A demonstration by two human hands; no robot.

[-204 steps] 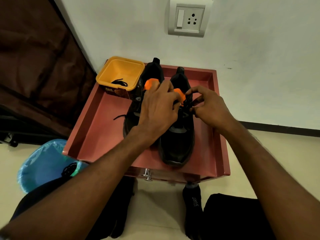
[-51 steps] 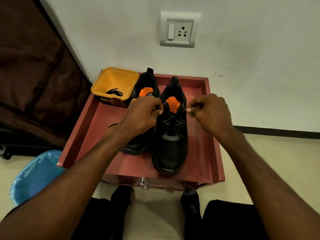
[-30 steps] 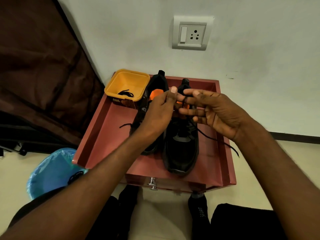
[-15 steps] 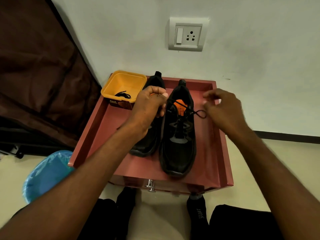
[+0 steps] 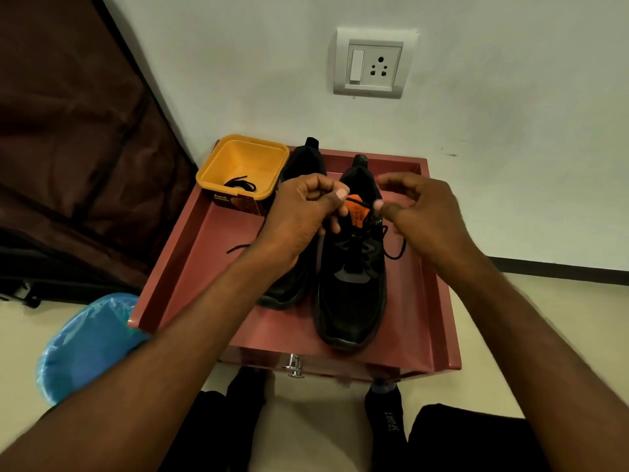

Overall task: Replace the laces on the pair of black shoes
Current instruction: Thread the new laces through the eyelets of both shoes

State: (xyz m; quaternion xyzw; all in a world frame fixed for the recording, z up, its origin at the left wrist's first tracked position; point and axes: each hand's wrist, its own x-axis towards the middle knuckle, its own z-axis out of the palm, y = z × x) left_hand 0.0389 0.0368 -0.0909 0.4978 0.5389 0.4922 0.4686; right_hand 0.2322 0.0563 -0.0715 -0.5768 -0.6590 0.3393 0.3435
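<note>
Two black shoes stand side by side on a red tray-topped stand (image 5: pixel 211 240). The right shoe (image 5: pixel 352 294) has an orange insole and a black lace (image 5: pixel 394 248) threaded through it, with a loop lying off its right side. The left shoe (image 5: pixel 299 165) is mostly hidden behind my left arm. My left hand (image 5: pixel 299 212) pinches one lace end above the right shoe's opening. My right hand (image 5: pixel 422 216) pinches the other end just right of the opening. A thin lace end (image 5: pixel 238 248) trails on the tray left of my left wrist.
A yellow tub (image 5: pixel 243 172) with a coiled black lace inside stands at the tray's back left corner. A blue bin (image 5: pixel 85 345) sits on the floor at left. A dark brown cloth hangs at left. A wall socket (image 5: pixel 372 64) is above. My feet are below the stand.
Both hands have come in closer over the right shoe's opening. The lace loop has dropped from beside my right hand to the tray at the shoe's right side.
</note>
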